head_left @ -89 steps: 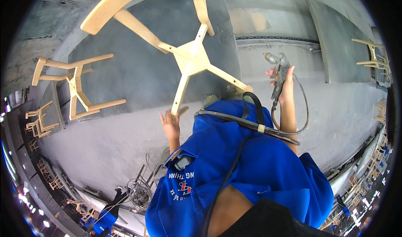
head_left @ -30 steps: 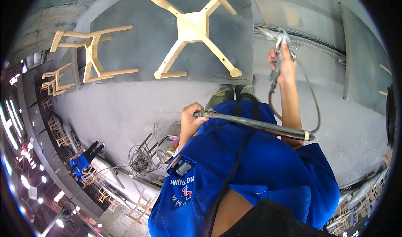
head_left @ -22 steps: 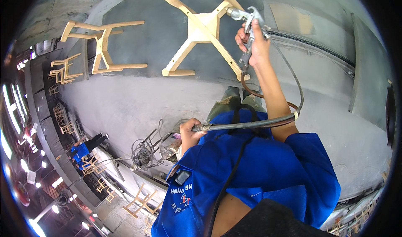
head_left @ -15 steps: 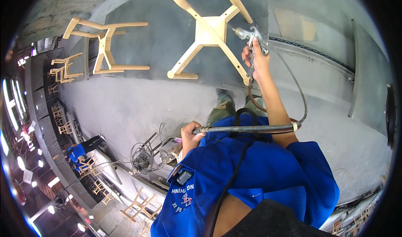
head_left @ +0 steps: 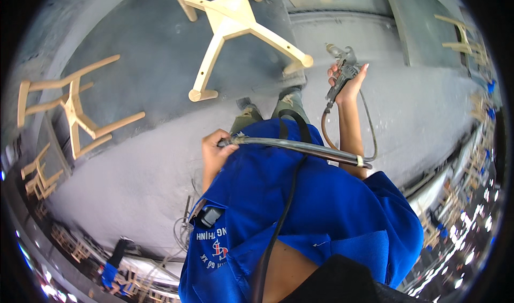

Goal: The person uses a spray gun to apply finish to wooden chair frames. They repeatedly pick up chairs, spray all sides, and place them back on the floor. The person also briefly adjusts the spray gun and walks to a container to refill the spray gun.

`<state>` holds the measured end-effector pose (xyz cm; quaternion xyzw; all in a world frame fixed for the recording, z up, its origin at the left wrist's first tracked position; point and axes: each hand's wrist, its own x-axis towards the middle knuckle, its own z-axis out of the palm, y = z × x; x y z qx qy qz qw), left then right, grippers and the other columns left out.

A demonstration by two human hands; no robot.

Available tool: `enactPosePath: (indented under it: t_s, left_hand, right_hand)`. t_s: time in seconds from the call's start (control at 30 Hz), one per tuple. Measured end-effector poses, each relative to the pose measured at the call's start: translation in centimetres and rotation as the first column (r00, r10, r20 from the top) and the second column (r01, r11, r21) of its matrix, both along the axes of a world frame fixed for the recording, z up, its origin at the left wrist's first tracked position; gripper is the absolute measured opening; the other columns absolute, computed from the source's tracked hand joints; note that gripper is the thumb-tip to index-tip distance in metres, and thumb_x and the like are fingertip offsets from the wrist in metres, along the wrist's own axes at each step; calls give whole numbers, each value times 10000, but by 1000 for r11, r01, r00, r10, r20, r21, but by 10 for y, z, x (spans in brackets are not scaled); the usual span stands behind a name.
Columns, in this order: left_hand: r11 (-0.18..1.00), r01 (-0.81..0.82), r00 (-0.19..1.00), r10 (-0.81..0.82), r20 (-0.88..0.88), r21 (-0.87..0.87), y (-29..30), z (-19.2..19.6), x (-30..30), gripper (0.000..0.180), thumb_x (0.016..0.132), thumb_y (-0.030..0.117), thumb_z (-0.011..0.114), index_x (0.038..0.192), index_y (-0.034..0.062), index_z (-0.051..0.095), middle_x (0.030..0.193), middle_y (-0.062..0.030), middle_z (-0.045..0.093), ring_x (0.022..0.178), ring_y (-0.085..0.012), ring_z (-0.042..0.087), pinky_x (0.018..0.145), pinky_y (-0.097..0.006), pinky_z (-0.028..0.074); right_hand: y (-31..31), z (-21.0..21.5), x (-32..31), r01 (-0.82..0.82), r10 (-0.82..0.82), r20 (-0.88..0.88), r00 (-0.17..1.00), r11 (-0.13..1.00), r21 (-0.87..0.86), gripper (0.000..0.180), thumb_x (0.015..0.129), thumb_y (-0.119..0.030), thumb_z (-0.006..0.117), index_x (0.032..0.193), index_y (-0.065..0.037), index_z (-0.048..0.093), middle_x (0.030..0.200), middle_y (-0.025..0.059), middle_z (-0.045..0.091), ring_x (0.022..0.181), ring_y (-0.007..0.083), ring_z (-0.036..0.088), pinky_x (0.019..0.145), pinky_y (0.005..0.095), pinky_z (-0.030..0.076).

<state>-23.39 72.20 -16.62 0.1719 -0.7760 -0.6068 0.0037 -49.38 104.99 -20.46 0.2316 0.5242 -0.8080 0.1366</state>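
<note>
My right hand is closed around the handle of a metal spray gun, its thumb raised off the grip. The nozzle points up and to the left, apart from the nearest chair frame. A thin hose loops down from the gun past my forearm. In front of my waist, my left hand grips one end of a bundle of hoses, which runs across to my right forearm. Ahead and left of the gun is a pale wooden chair frame with splayed legs.
A dark grey board lies behind the chair frame. Further left are another wooden frame and smaller ones. Coiled hoses lie on the left. A person in blue is at lower left, and more frames stand far right.
My view has turned right, so the chair frames sit further left. The spray gun has moved away from the nearest frame, and my right thumb has lifted.
</note>
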Motion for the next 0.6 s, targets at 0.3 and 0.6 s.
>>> enactPosePath:
  t_s: [0.3, 0.6]
  left_hand:
    - [926, 346, 936, -351, 11, 149, -50, -12, -20, 377, 694, 248, 889, 762, 19, 598, 615, 8, 537, 586, -79, 455, 527, -261, 367]
    - [867, 461, 883, -469, 2, 190, -26, -19, -14, 343, 718, 219, 869, 786, 16, 602, 635, 13, 531, 608, -72, 446, 546, -257, 373]
  right_hand:
    - [30, 49, 100, 409, -375, -207, 904, 899, 155, 803, 927, -787, 233, 956, -48, 548, 753, 82, 549, 673, 209, 538, 494, 275, 354]
    - [56, 64, 181, 546, -495, -237, 836, 791, 276, 800, 948, -779, 240, 1002, -56, 577, 744, 74, 593, 638, 193, 592, 487, 275, 393]
